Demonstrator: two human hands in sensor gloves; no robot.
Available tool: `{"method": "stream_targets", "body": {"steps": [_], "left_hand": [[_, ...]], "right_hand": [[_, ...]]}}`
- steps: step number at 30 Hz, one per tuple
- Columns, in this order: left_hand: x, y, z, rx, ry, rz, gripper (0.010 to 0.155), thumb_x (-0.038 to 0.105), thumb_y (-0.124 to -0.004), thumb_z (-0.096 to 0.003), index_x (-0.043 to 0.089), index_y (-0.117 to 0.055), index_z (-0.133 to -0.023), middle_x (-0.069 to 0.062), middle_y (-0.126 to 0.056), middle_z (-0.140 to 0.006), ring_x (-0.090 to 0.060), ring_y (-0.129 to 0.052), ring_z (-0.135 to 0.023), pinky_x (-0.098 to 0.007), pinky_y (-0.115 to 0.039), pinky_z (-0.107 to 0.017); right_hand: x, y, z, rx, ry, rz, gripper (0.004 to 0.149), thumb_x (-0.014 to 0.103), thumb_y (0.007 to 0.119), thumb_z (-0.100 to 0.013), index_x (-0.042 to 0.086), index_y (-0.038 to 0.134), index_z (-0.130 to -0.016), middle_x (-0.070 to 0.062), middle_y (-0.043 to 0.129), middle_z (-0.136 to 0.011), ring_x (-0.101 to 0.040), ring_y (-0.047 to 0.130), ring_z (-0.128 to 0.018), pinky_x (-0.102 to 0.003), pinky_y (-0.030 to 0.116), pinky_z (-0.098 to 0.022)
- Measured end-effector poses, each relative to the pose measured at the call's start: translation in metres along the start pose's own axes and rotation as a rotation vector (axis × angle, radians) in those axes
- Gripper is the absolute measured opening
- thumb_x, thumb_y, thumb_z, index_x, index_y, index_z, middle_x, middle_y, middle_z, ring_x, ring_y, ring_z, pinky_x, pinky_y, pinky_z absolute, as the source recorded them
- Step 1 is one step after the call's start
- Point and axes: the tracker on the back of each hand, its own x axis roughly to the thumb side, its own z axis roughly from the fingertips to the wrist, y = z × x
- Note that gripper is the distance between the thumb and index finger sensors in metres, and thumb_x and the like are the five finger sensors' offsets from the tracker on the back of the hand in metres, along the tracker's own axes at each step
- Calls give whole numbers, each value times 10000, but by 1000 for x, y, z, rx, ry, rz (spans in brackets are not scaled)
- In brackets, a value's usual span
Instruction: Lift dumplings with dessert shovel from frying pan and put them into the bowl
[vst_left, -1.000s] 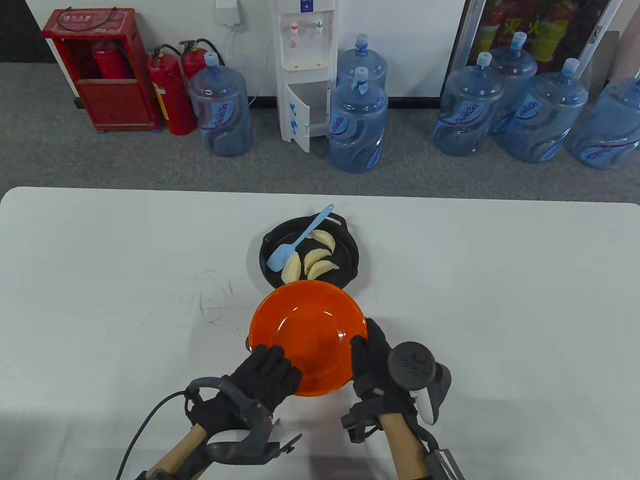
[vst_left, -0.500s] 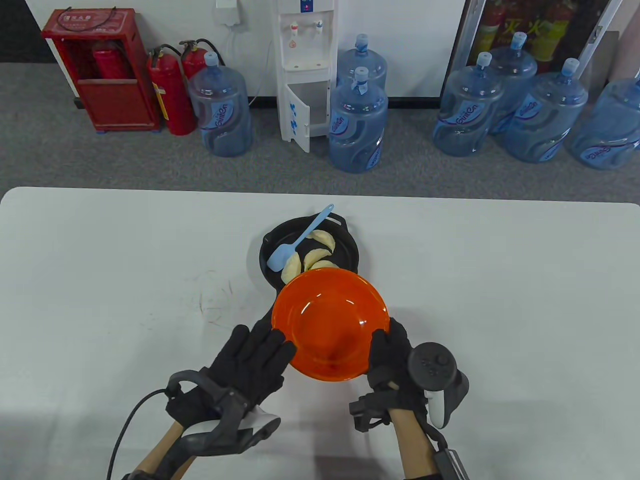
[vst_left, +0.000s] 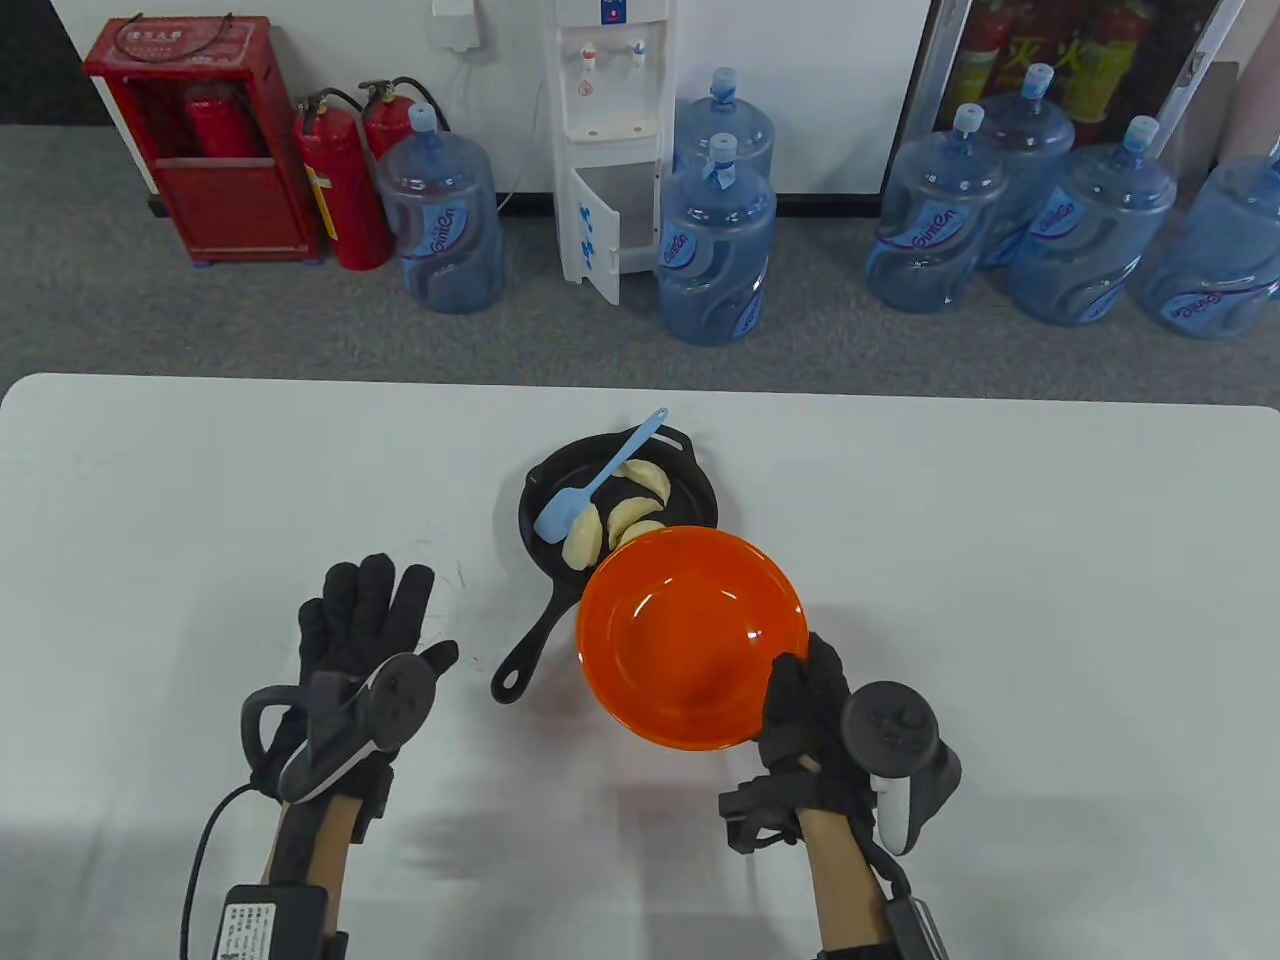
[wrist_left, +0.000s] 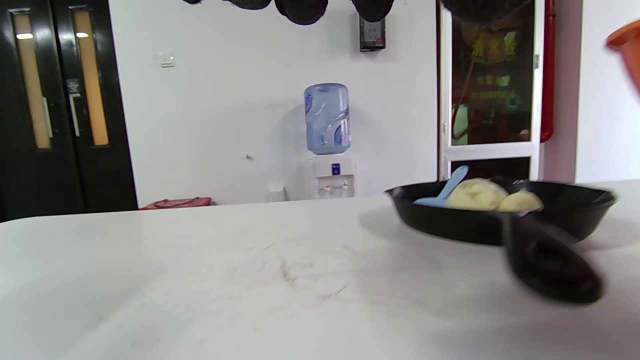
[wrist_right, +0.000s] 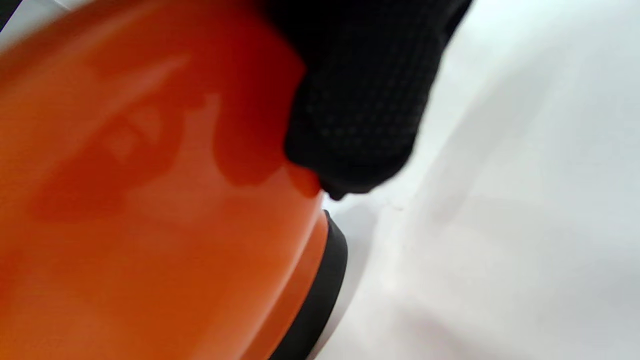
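An orange bowl (vst_left: 690, 635) hangs above the table, in front of the black frying pan (vst_left: 695, 492) and covering its near right part. My right hand (vst_left: 800, 695) grips the bowl's near right rim; in the right wrist view its gloved fingers (wrist_right: 360, 110) lie on the bowl's side (wrist_right: 150, 200). Several pale dumplings (vst_left: 620, 520) lie in the pan with a light blue dessert shovel (vst_left: 590, 490) resting across them. My left hand (vst_left: 365, 615) is open with fingers spread, left of the pan handle (vst_left: 535, 645), holding nothing. The left wrist view shows the pan (wrist_left: 500, 215) and dumplings (wrist_left: 480, 195).
The white table (vst_left: 200, 500) stretches wide to the left and right of the pan. Beyond its far edge stand water bottles (vst_left: 715, 240), a water dispenser (vst_left: 610, 130) and red fire extinguishers (vst_left: 340, 180) on the floor.
My left hand let go of the bowl and moved left, fingers spread. My right hand carried the bowl to the right and farther away, uncovering the pan handle.
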Motion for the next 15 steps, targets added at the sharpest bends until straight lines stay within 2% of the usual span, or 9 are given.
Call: {"method": "stream_targets", "body": {"steps": [2, 5, 10, 15], "left_hand": [[-8, -14, 3, -41, 27, -51, 711, 589, -527, -585, 314, -322, -1208, -114, -298, -1268, -426, -300, -1169, -581, -396, -830], [-15, -27, 6, -102, 43, -11, 718, 594, -520, -584, 318, -295, -1208, -113, -265, -1270, -436, -262, -1165, -591, -369, -828], [-23, -27, 7, -60, 73, 21, 711, 589, -519, -584, 319, -300, -1204, -108, -274, -1267, -431, -265, -1163, -588, -368, -825], [-23, -27, 7, -58, 67, 9, 712, 590, -520, -584, 318, -302, -1205, -108, -275, -1268, -430, -267, -1164, -588, -369, -825]], "right_hand": [[0, 1, 0, -4, -6, 16, 535, 260, 680, -660, -110, 631, -1044, -309, 849, -862, -299, 1055, -504, -208, 1005, -304], [1, 3, 1, 1, -6, 23, 535, 260, 681, -660, -109, 631, -1044, -310, 850, -862, -298, 1055, -504, -208, 1005, -305], [4, 3, 0, 5, 4, 41, 535, 262, 683, -660, -107, 633, -1045, -308, 851, -861, -298, 1054, -504, -207, 1005, -303], [3, -9, -17, -10, 40, 77, 533, 268, 678, -665, -96, 628, -1051, -299, 849, -868, -290, 1053, -514, -203, 1004, -311]]}}
